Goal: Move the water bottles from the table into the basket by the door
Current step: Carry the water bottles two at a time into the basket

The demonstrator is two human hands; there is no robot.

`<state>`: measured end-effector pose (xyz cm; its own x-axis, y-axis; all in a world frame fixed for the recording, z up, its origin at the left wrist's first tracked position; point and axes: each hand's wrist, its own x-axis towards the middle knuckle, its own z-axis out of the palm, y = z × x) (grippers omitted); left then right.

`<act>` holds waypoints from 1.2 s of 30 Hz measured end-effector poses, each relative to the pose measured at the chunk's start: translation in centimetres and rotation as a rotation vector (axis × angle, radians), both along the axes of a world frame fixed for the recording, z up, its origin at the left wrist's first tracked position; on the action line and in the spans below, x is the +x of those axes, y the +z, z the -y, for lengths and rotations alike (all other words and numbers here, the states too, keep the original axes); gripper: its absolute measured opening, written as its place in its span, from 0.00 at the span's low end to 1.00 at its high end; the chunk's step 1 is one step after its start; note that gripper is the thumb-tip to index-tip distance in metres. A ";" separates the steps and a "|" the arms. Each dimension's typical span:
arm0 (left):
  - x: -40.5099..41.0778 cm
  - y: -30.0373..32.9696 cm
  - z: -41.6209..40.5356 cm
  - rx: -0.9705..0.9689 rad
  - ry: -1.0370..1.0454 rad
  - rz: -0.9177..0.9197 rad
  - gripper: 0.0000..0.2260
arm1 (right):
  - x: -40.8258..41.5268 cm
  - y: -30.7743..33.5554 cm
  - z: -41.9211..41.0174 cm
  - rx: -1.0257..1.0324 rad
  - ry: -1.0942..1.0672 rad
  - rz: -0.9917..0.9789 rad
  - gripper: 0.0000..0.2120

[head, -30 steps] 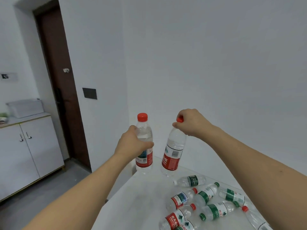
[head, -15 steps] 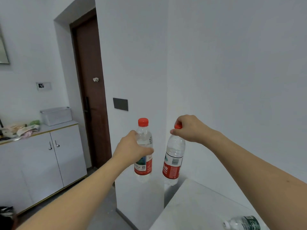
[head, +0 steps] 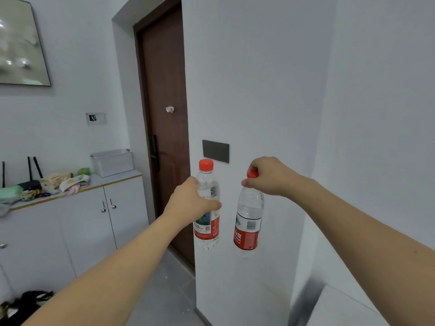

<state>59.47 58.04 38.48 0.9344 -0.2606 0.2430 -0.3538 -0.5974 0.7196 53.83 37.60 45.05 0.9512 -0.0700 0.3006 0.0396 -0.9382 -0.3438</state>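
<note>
My left hand [head: 190, 202] grips the middle of a clear water bottle [head: 208, 229] with a red cap and red label, held upright in the air. My right hand [head: 270, 176] pinches the red cap of a second water bottle [head: 248, 222], which hangs below it, slightly tilted. Both bottles are in front of the white wall corner. A grey-white basket [head: 113, 162] stands on the white cabinet top beside the brown door [head: 164, 128], to the left of and beyond the bottles. Only a corner of the table [head: 341, 307] shows at the lower right.
A white cabinet [head: 77, 222] with double doors runs along the left wall, its top cluttered with a router, cloths and small items. A dark wall panel [head: 215, 150] sits on the wall corner. Grey floor lies between me and the door; a black bag [head: 30, 300] lies at the lower left.
The view has swung left, away from the table; the bottles lying on it have left the frame. The door, cabinet and basket have come nearer the centre. Both hands keep their bottles.
</note>
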 end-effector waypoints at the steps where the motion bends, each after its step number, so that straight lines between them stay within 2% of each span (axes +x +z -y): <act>1: 1.5 -0.1 -0.9 0.012 -0.010 0.017 0.25 | 1.4 -0.1 -1.2 -0.004 0.001 -0.003 0.11; 9: 14.6 1.3 -10.9 0.068 -0.095 0.052 0.24 | 13.4 0.7 -11.4 -0.015 -0.012 -0.007 0.11; 16: 24.4 3.4 -19.3 -0.004 -0.100 0.043 0.26 | 23.2 2.3 -19.6 -0.035 -0.006 0.061 0.10; 24: 33.5 2.1 -25.5 -0.093 -0.008 -0.049 0.29 | 33.2 0.9 -25.4 -0.068 0.069 0.026 0.09; 32: 45.4 2.3 -28.1 -0.073 0.039 -0.024 0.25 | 46.6 -0.3 -27.6 -0.048 0.124 0.040 0.10; 36: 52.2 3.4 -28.2 -0.078 0.086 0.018 0.28 | 54.4 0.5 -27.6 -0.044 0.151 0.077 0.11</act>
<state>111.62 86.19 41.86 0.9477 -0.1595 0.2766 -0.3172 -0.5689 0.7588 108.23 65.23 45.57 0.9240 0.0868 0.3724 0.2057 -0.9338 -0.2927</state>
